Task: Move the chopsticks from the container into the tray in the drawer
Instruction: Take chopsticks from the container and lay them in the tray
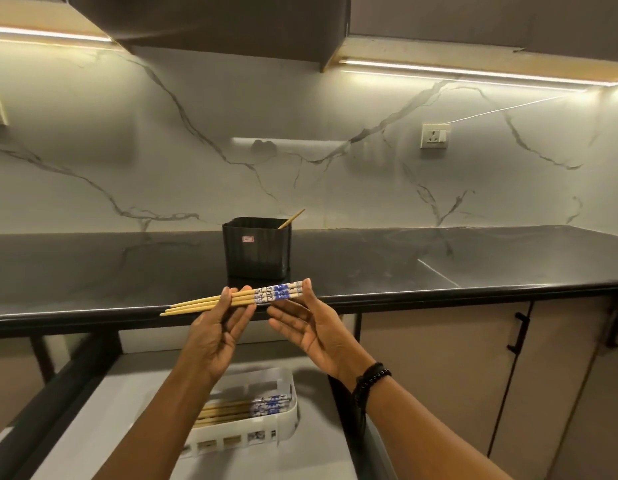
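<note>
Three wooden chopsticks [238,298] with blue-and-white patterned ends lie level in the air above the counter's front edge. My left hand [217,332] pinches them near the middle between thumb and fingers. My right hand [307,327] has its fingers spread, one fingertip touching the patterned ends. Behind them a black container [256,247] stands on the dark counter with one chopstick [291,218] leaning out of it. Below, in the open drawer [93,420], a white slotted tray [283,415] holds several matching chopsticks [245,408], partly hidden by my left forearm.
The dark glossy counter [439,265] runs across the view under a marble backsplash with a wall socket [435,135]. Closed cabinet doors with a black handle [517,332] stand to the right of the drawer. Overhead cabinets hang above.
</note>
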A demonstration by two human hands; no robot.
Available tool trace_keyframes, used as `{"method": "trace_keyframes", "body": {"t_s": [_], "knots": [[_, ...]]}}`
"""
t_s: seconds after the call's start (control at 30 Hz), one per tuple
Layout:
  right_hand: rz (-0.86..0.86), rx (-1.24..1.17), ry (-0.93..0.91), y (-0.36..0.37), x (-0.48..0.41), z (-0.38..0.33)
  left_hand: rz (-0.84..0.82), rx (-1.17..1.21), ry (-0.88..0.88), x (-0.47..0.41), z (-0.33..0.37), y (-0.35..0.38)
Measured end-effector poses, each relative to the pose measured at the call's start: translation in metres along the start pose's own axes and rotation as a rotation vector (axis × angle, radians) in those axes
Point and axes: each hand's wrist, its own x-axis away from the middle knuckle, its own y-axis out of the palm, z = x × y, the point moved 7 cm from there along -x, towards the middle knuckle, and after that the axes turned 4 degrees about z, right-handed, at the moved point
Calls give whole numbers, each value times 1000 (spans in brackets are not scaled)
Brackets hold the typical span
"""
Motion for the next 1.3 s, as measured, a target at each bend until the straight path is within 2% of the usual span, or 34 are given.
{"method": "trace_keyframes", "body": {"t_s": [0.13,0.3,0.5,0.77,0.9,1.13,1.3], "knots": [[24,12,-16,-2,-2,0,19,-17,17,0,3,-2],[53,31,-131,-8,-5,-9,51,-60,50,1,7,-1],[113,185,-272,-15,-4,-17,66,-107,38,3,5,-1],[73,-62,-133,-12,-1,-12,43,-56,19,4,6,2],[70,-111,-90,-9,-3,-5,19,-50,2,4,6,1],[81,-55,-120,-13,-4,-7,16,-58,12,2,7,-1],[108,137,-222,-15,-5,-15,56,-154,52,-2,9,-5]]}}
